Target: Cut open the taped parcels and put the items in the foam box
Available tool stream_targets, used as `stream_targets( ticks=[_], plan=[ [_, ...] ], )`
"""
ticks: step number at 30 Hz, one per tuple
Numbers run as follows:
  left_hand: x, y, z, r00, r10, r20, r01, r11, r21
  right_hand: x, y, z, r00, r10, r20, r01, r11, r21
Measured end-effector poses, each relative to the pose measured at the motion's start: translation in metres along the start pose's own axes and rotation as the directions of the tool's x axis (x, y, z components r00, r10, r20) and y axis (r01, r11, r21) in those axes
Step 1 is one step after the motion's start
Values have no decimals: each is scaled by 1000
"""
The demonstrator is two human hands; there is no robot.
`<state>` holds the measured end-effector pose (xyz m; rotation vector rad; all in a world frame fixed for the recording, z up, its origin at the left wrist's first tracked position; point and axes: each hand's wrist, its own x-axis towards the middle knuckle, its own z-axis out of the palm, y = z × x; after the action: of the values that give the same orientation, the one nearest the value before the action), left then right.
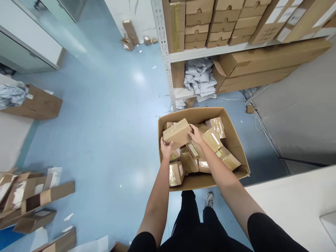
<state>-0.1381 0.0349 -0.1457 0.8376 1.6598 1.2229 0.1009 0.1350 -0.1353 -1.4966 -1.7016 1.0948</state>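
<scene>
Near left hand [166,148], illegible white label [181,170]

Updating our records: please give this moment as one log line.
left hand: holding small box | right hand: same box | nearby: taped boxes, open carton

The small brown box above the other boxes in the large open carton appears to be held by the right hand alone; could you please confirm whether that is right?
Not quite: the head view shows both hands holding the small brown box, the left hand as well as the right hand. It is indeed above the other boxes in the large open carton.
</scene>
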Motion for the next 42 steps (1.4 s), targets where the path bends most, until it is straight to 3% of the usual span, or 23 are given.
stream_targets(
  ticks=[5,9,14,19,22,26,29,31,33,36,39,42],
  plan=[
    [-9,52,-2,994,92,55,-91,996,-11,-47,-39,-37,989,-61,-132,76,991,114],
    [-42,93,22,983,128,129,-122,991,-51,-107,-53,-83,967,-69,-245,104,986,134],
    [-118,119,94,945,182,274,-158,982,-105,-223,-39,-149,885,-15,-466,101,982,160],
    [-235,108,192,861,200,468,-182,980,-85,-377,-2,-215,733,130,-668,33,974,226],
    [-326,91,254,780,203,592,-214,975,-52,-487,25,-252,610,258,-750,-39,954,297],
    [-461,64,327,617,162,770,-260,966,6,-642,58,-282,396,380,-836,-99,923,373],
    [-552,41,360,472,107,875,-307,950,49,-737,77,-287,212,429,-878,-167,901,400],
    [-598,28,373,383,65,922,-342,937,76,-782,86,-287,105,457,-883,-210,878,430],
    [-630,19,383,312,14,950,-372,922,108,-813,96,-288,27,483,-875,-225,856,465],
    [-652,8,403,225,-25,974,-424,898,121,-839,113,-292,-42,501,-865,-221,839,497],
    [-659,-7,427,139,-80,987,-459,878,135,-854,132,-290,-77,532,-843,-255,807,533],
    [-660,-26,442,74,-200,977,-514,832,209,-864,147,-276,-78,691,-719,-342,659,670]
  ],
)
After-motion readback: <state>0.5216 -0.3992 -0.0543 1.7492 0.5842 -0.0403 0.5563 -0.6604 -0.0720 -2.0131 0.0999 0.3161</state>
